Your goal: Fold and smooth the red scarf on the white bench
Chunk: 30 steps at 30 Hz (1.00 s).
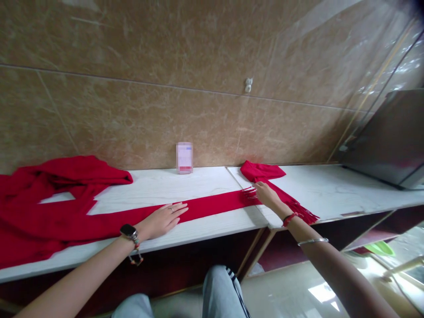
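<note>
A long red scarf (212, 208) is stretched flat along the white countertop, its fringe (251, 192) at the right end. My left hand (163, 219) lies flat on the scarf's middle stretch, fingers extended, with a ring and a dark watch at the wrist. At the fringed end, my right hand (266, 195) has its fingers closed on the fringe; the fingertips are partly hidden. Just beyond and under that hand is another folded red fringed piece (261, 171), its tassels fanned toward the counter's front edge. The scarf's left part runs into a crumpled heap of red cloth (76, 176).
A phone (184, 158) leans upright against the brown tiled wall. A small white figure (248, 85) sticks on the tiles. At the far right stands a large dark box-like appliance (387, 137). Shelves lie below the counter (331, 185), and a green basin (380, 248) is at lower right.
</note>
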Tool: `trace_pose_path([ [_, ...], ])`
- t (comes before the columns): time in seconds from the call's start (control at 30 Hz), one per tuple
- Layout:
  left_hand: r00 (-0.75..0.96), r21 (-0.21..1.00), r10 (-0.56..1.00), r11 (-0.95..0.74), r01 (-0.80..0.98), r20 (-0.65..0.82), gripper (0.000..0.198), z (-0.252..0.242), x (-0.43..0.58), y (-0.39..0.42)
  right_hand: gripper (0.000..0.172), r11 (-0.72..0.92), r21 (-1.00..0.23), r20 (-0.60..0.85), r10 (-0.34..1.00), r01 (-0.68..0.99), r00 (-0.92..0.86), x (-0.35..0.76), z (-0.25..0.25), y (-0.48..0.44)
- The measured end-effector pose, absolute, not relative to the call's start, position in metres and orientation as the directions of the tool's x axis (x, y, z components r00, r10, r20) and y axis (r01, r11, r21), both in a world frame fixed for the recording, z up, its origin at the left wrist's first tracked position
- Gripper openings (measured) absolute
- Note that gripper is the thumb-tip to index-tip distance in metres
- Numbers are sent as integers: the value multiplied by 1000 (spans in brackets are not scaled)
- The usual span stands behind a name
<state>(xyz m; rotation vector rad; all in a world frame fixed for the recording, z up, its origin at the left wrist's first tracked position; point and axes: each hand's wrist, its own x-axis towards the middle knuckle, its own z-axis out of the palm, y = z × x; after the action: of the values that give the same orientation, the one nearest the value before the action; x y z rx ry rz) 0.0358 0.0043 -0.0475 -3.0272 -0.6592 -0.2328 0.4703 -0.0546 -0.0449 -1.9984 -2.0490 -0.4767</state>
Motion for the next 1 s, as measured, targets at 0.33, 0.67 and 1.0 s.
trace_pose_path([
  [0.33,900,-111,389,-903,415,196,33,-13,85,14,23,236,60,244,939,970,-244,457,-42,-21],
  [0.67,973,18,141,-990,140,185,41,-34,201,27,22,320,55,202,924,946,-324,474,-36,-13],
  [1.0,980,129,148,-983,131,134,42,-49,210,25,26,263,54,174,947,963,-268,505,-25,-18],
])
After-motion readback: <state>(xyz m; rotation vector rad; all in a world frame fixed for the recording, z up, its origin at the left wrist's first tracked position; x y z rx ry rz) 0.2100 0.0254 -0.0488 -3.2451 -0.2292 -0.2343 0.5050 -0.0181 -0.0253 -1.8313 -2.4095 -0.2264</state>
